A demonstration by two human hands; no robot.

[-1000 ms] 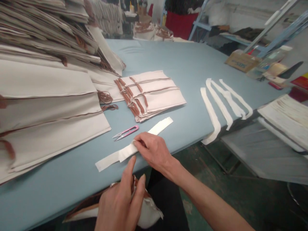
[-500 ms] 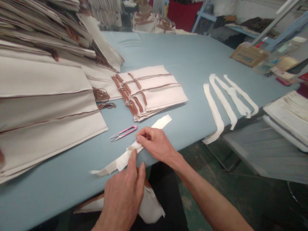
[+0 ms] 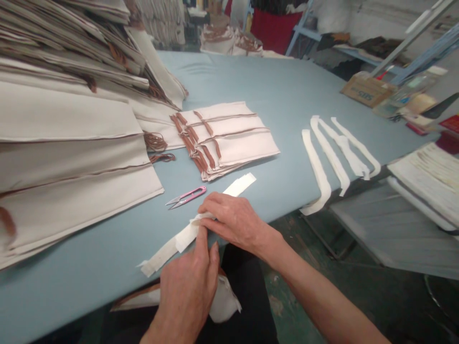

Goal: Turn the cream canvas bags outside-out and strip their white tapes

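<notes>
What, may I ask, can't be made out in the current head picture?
All in the head view:
- White strips being handled: middle hidden by right hand.
- Cream fabric below the table edge: partly behind left hand.
- Fabric stack: cut by left edge.
- Cardboard box lettering: too small.

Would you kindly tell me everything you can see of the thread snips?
The thread snips have a slim pink looped handle and two pointed, metal-looking blades standing apart. They lie flat on the blue tabletop, tips toward the picture's left, between the folded cloth stack and the white strip. Only the tabletop touches them.
</notes>
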